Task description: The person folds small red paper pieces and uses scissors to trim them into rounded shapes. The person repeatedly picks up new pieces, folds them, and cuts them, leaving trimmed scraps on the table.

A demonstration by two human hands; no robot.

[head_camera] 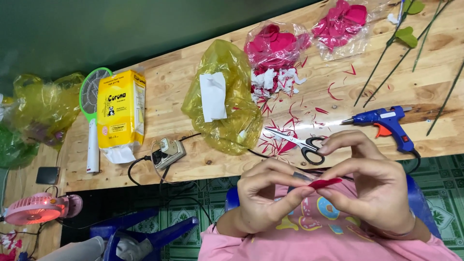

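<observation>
Both my hands are raised close to my chest, below the wooden table's (203, 159) front edge. Between the fingertips of my left hand (266, 193) and my right hand (374, 186) I pinch a small red petal-shaped piece (325, 183). Black-handled scissors (302, 143) lie on the table just above my hands, amid red and white paper scraps (278, 82). A blue glue gun (389, 124) rests to the right of the scissors.
A yellow plastic bag (224, 99) with a white paper on it, two clear bags of pink petals (338, 21), green stems (411, 43), a yellow tissue pack (121, 113), a green-and-white racket-shaped swatter (92, 121), a power strip (166, 152) and a pink fan (34, 208) surround the spot.
</observation>
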